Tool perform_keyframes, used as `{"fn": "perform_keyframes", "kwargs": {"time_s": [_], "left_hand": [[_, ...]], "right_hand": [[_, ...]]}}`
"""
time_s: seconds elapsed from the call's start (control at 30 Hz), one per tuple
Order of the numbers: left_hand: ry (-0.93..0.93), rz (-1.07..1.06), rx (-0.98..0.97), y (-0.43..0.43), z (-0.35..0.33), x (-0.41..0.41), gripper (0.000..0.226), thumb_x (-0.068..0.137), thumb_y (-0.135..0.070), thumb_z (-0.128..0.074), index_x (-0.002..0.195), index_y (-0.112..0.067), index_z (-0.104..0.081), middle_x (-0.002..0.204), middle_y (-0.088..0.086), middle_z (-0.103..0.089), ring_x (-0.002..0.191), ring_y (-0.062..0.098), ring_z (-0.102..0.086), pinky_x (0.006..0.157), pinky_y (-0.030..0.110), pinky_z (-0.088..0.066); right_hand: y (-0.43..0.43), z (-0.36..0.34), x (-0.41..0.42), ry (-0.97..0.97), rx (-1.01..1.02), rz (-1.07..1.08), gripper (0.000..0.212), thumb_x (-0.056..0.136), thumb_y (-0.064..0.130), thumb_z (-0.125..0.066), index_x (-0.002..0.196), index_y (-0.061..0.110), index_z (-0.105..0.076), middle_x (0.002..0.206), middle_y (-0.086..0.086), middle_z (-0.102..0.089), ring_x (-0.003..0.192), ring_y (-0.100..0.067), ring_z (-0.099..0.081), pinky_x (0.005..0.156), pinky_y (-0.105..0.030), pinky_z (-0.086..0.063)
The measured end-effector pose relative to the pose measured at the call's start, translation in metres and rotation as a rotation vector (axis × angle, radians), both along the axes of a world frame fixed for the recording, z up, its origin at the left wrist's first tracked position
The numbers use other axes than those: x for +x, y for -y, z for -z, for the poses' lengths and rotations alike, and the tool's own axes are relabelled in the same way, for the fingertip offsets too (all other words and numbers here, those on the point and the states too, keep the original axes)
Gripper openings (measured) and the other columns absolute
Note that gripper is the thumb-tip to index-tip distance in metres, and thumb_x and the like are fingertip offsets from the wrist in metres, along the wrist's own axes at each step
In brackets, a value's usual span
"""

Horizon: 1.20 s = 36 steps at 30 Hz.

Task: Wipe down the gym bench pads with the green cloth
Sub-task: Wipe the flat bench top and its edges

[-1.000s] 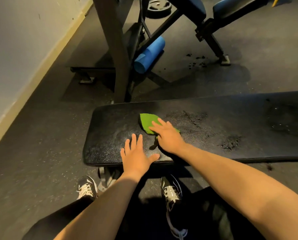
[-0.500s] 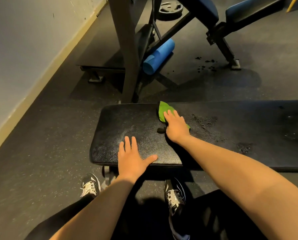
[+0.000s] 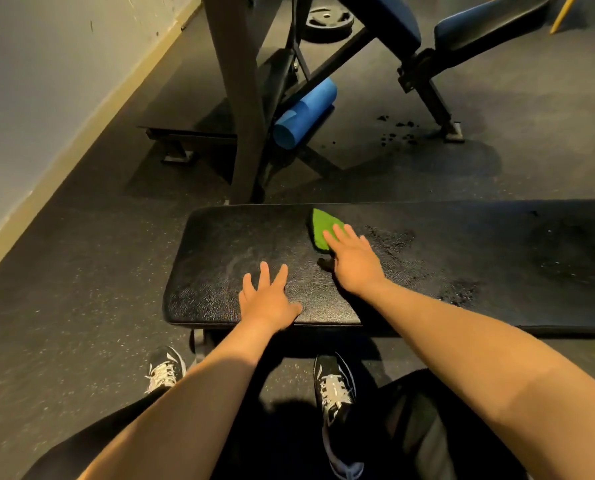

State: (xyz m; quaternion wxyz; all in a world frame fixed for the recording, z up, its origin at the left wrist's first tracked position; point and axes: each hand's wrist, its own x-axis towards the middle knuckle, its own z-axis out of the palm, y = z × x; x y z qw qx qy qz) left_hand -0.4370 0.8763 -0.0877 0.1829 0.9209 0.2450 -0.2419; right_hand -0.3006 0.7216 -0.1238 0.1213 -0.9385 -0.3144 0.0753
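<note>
While left hand (image 3: 268,301) touches pad (image 3: 219,258), right hand (image 3: 356,263) presses cloth (image 3: 321,225).

Green cloth (image 3: 323,227), black bench pad (image 3: 240,244), blue roller (image 3: 304,114).

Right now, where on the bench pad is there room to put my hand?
The left end of the bench pad, between its rounded edge and the left hand, is bare. So is the long stretch right of the right hand, though damp-looking speckles mark it. The middle is crowded: both hands and the green cloth.
</note>
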Motion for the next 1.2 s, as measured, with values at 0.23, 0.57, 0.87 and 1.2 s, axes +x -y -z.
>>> {"fn": "perform_keyframes", "kwargs": {"time_s": [0.23, 0.57, 0.87, 1.2], "left_hand": [[0.005, -0.034, -0.019, -0.002, -0.004, 0.008, 0.091, 0.089, -0.059, -0.063, 0.159, -0.040, -0.009, 0.169, -0.004, 0.008, 0.152, 0.041, 0.004, 0.121, 0.053, -0.017], [0.065, 0.003, 0.027, 0.006, 0.008, 0.078, 0.096, 0.087, -0.074, -0.053, 0.159, -0.040, 0.000, 0.167, 0.001, 0.019, 0.152, 0.040, 0.016, 0.121, 0.055, -0.004], [0.111, -0.004, 0.013, 0.006, 0.035, 0.075, 0.091, 0.087, -0.081, -0.036, 0.157, -0.043, 0.010, 0.161, -0.004, 0.036, 0.146, 0.033, 0.034, 0.119, 0.058, 0.015], [0.120, -0.014, -0.028, 0.007, 0.033, 0.074, 0.091, 0.086, -0.083, -0.035, 0.154, -0.049, 0.017, 0.160, -0.005, 0.038, 0.145, 0.031, 0.037, 0.117, 0.057, 0.019]], "right_hand": [[0.000, 0.001, 0.003, 0.052, -0.017, 0.180, 0.055, 0.095, 0.021, -0.045, 0.149, 0.015, -0.034, 0.159, -0.014, -0.023, 0.147, -0.035, -0.015, 0.113, -0.054, -0.027], [0.000, 0.007, 0.065, 0.000, 0.032, 0.075, 0.063, 0.096, 0.011, -0.045, 0.155, 0.021, -0.027, 0.164, -0.009, -0.015, 0.152, -0.029, -0.006, 0.120, -0.048, -0.012], [-0.074, 0.002, 0.078, -0.042, 0.071, 0.010, 0.054, 0.091, 0.014, -0.050, 0.145, 0.019, -0.042, 0.156, -0.005, -0.035, 0.145, -0.030, -0.020, 0.112, -0.047, -0.022], [-0.009, 0.009, 0.105, 0.040, 0.000, 0.288, 0.050, 0.092, 0.017, -0.047, 0.141, 0.023, -0.045, 0.150, -0.002, -0.043, 0.148, -0.026, -0.018, 0.116, -0.049, -0.018]]}}
